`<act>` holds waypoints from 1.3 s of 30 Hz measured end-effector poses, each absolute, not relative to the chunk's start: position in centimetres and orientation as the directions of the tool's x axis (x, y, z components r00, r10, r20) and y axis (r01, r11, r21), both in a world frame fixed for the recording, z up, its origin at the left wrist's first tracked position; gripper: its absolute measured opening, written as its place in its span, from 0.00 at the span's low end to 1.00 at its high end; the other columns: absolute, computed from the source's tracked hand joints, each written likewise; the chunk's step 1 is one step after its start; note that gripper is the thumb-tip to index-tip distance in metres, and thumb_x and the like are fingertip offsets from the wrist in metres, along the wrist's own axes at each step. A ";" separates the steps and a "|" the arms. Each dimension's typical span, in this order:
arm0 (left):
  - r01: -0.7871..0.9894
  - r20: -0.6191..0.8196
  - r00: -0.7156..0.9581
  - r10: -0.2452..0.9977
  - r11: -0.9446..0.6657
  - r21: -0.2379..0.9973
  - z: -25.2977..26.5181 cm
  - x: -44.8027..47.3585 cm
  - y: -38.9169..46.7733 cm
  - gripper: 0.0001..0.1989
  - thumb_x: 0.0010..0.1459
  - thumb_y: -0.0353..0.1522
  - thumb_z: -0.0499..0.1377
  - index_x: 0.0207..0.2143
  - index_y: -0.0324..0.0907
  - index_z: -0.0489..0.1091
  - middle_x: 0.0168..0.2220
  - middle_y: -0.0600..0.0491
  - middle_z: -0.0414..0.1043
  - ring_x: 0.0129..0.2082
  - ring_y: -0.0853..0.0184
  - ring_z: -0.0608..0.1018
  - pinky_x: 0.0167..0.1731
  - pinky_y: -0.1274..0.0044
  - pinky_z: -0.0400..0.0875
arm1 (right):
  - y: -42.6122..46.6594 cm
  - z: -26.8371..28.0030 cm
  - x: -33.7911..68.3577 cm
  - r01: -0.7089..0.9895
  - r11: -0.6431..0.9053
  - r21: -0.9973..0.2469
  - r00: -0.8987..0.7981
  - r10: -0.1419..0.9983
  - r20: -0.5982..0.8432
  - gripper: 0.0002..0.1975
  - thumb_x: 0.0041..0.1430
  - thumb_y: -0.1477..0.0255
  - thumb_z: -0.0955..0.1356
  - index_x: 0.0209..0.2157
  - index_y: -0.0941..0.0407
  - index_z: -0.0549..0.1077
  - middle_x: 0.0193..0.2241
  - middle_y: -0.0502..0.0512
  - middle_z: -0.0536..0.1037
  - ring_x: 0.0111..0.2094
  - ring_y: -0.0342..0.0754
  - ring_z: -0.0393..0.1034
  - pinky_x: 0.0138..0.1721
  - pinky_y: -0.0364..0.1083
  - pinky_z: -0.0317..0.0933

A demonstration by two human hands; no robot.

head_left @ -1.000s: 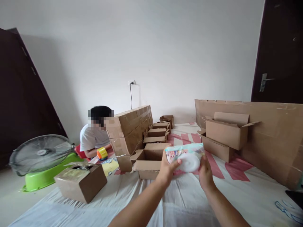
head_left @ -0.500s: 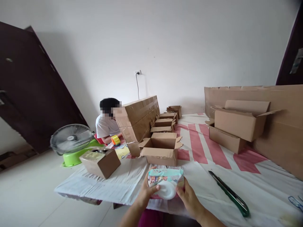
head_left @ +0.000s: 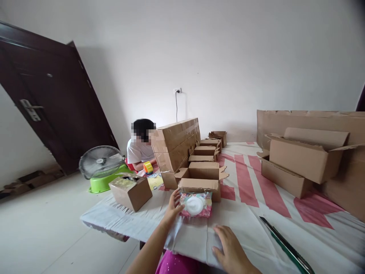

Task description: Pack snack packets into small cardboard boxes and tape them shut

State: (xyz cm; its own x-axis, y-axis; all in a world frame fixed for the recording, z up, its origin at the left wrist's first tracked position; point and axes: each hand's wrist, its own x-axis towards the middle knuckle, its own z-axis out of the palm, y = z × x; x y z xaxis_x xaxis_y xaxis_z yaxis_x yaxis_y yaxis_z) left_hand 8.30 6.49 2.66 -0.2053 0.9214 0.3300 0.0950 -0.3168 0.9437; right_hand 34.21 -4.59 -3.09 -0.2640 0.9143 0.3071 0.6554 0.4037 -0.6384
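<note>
A pack of wet wipes (head_left: 196,206) with a pink and teal wrapper and a round white lid is on the white cloth, right in front of an open cardboard box (head_left: 199,185). At the pack's left edge is my left hand (head_left: 172,208), its thumb over the front face and its fingers along the side. My right hand (head_left: 231,245) is apart from the pack, nearer to me, with fingers spread over the cloth and nothing in them. A green box cutter (head_left: 286,243) lies to its right.
Behind the nearest box runs a row of open boxes (head_left: 204,151) beside a stack of taped cartons (head_left: 178,146). Two open boxes (head_left: 302,158) are stacked at right. A small box (head_left: 130,192) stands at left, near a fan (head_left: 99,161) and a person (head_left: 139,150) with yellow tape (head_left: 148,167).
The pack has moved away from me, up to the nearest box. My right hand has let go of it and drawn back, while my left hand stays at its edge. The view has turned left.
</note>
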 end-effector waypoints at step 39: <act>0.828 0.302 -0.169 0.938 -0.031 0.559 7.4 14.6 12.5 0.34 0.56 0.32 0.57 0.64 0.40 0.52 0.69 0.39 0.40 0.65 0.48 0.56 0.59 0.62 0.56 | 18.9 0.9 33.4 0.225 0.114 -0.968 0.111 0.984 0.142 0.41 0.44 0.49 0.69 0.55 0.57 0.59 0.51 0.65 0.75 0.48 0.56 0.75 0.43 0.50 0.71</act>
